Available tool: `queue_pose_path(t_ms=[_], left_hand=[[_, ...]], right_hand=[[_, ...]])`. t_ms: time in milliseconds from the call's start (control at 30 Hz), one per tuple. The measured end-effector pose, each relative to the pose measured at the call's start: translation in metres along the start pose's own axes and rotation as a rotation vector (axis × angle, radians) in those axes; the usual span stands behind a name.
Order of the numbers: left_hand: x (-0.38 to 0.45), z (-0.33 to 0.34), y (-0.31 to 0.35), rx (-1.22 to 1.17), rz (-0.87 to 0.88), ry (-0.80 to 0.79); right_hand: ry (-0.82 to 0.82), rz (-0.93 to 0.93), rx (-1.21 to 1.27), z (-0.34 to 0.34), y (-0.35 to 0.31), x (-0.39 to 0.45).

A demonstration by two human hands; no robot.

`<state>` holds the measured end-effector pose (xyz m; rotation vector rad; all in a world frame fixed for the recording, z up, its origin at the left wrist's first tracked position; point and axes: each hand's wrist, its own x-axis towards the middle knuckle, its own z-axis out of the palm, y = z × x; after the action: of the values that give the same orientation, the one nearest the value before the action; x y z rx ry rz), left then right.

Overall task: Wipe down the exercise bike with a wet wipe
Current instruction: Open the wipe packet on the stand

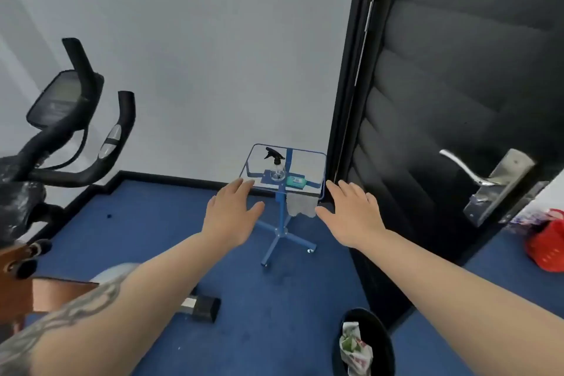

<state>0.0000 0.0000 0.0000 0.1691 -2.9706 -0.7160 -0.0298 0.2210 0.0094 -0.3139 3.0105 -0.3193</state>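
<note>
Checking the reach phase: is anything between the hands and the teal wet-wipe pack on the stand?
Nothing visible. The teal wet-wipe pack lies at the blue glass-topped stand's near edge, between the open left hand and right hand. The clear spray bottle stands beside it.

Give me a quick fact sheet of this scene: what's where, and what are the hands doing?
left hand: open, empty, reaching forward
right hand: open, empty, reaching forward
blue stand: ahead, on blue carpet
spray bottle: upright on stand
wet wipe pack: beside the bottle
exercise bike: at left
bin: bottom right, holding wrappers
</note>
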Motion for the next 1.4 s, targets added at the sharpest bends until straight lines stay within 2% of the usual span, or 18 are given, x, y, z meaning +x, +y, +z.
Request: queue_pose_path(t_ms=[367, 833, 1033, 1400], left_hand=[[0.148, 0.053, -0.011, -0.035, -0.073, -0.115], [0.348, 0.120, -0.084, -0.063, -0.028, -0.316], [0.394, 0.167, -0.092, -0.085, -0.036, -0.453], [0.443, 0.286, -0.108, -0.067, -0.097, -0.503]], right_hand=[[-0.152, 0.047, -0.049, 0.024, 0.039, 0.151], [-0.271, 0.230, 0.023, 0.107, 0.023, 0.338], [-0.330, 0.293, 0.055, 0.142, 0.039, 0.382], [-0.364, 0.340, 0.257, 0.246, 0.100, 0.468]])
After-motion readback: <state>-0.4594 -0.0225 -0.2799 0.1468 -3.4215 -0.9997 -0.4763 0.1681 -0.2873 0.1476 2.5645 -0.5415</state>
